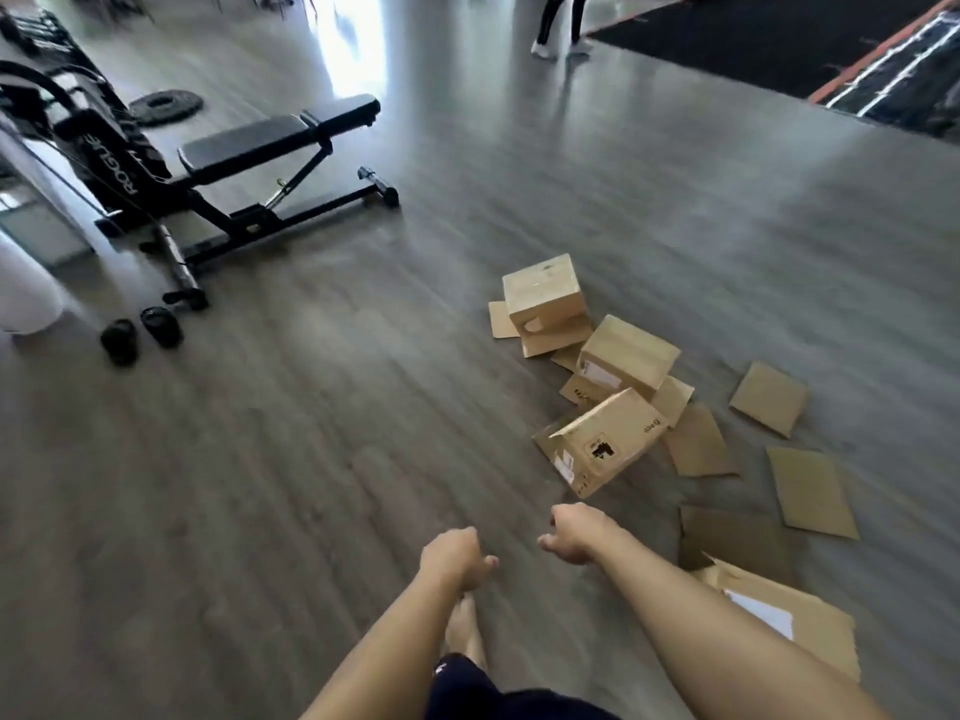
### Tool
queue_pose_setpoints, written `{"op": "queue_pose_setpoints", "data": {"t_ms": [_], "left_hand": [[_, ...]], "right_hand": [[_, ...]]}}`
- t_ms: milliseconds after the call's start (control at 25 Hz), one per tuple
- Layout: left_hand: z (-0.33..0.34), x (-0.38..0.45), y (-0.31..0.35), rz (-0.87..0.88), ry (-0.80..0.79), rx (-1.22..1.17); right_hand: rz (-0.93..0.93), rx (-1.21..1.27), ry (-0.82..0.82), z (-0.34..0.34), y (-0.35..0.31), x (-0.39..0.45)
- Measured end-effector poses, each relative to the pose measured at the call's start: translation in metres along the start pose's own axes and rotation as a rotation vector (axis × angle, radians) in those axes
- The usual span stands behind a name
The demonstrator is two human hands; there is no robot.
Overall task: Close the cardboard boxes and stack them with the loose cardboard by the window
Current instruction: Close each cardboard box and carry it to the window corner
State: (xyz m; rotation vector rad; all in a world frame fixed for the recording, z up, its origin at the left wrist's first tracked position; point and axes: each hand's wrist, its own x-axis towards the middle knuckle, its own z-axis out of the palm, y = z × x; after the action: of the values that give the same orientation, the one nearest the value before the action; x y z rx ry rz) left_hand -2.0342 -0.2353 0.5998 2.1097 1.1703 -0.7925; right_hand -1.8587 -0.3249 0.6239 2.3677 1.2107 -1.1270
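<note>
Three small cardboard boxes lie tumbled on the grey floor: a far one [544,296], a middle one [627,356] and a near one [605,441] tipped on its side with flaps out. Several loose flat cardboard sheets lie to their right, such as one sheet [770,398] and another sheet [811,492], and a bigger flattened piece [789,621] lies beside my right forearm. My left hand [454,556] and my right hand [574,532] reach forward just short of the near box, fingers loosely curled, holding nothing.
A black weight bench [249,163] and a rack stand at the left, with a weight plate [165,106] and two dark collars [140,332] on the floor. A person's legs [561,23] stand at the far top. A black mat [779,39] lies top right.
</note>
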Motion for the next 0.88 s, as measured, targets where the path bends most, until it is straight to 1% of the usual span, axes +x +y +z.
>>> {"op": "queue_pose_setpoints", "data": {"t_ms": [80, 200, 280, 400, 600, 720, 840, 880], "left_hand": [[-0.043, 0.034, -0.007, 0.007, -0.009, 0.01], [-0.11, 0.089, -0.01, 0.016, 0.01, -0.006], [-0.147, 0.117, -0.007, 0.022, 0.028, -0.006], [-0.186, 0.162, 0.001, 0.027, 0.006, 0.011], [-0.259, 0.251, 0.024, 0.002, -0.015, 0.03], [-0.319, 0.29, 0.039, -0.017, 0.003, 0.004], [-0.377, 0.335, 0.05, -0.023, 0.071, -0.01], [-0.394, 0.349, 0.052, -0.013, 0.066, -0.009]], "right_hand": [[0.014, 0.049, -0.012, -0.036, -0.02, 0.024], [0.026, 0.127, 0.036, -0.087, -0.043, 0.067], [0.021, 0.14, 0.015, -0.113, -0.053, 0.092], [0.038, 0.121, -0.008, -0.145, -0.055, 0.136], [0.039, 0.117, -0.026, -0.227, -0.044, 0.238], [0.032, 0.105, -0.036, -0.29, -0.043, 0.289], [0.015, 0.127, 0.001, -0.352, -0.049, 0.34], [0.002, 0.131, 0.007, -0.369, -0.053, 0.354]]}}
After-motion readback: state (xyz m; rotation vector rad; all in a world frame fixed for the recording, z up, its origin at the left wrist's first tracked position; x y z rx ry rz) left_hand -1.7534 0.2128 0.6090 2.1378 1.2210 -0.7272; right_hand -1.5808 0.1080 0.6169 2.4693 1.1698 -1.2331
